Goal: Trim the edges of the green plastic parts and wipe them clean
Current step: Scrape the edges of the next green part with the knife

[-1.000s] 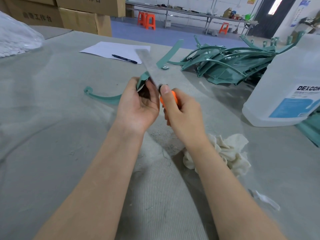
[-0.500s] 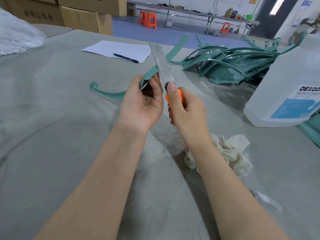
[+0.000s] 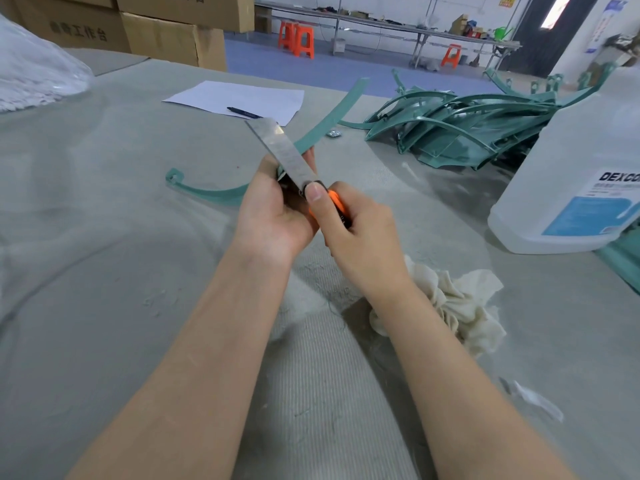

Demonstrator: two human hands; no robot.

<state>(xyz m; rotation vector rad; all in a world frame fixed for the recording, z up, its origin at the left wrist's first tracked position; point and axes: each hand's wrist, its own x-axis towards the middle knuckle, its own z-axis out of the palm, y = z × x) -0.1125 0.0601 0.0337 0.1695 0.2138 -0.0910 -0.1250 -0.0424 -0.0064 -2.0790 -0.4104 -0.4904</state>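
A long curved green plastic strip [image 3: 332,114] runs through my left hand [image 3: 273,209], which grips it near its middle; one end with a small eyelet rests on the table at the left, the other rises to the upper right. My right hand [image 3: 360,237] grips an orange-handled utility knife [image 3: 287,154], thumb pressed at the base of its long steel blade. The blade lies across the strip just above my left fingers. A crumpled white cloth [image 3: 457,306] lies on the table beside my right wrist.
A heap of green plastic parts [image 3: 467,129] lies at the back right. A large white jug [image 3: 581,174] stands at the right. Paper [image 3: 239,98] with a pen [image 3: 244,113] lies at the back; cardboard boxes [image 3: 166,32] and a plastic bag [image 3: 34,71] at the far left.
The knife blade has slid along the strip's edge, first away, then back toward me. The strip has shifted a little in my left hand and its far end has risen.
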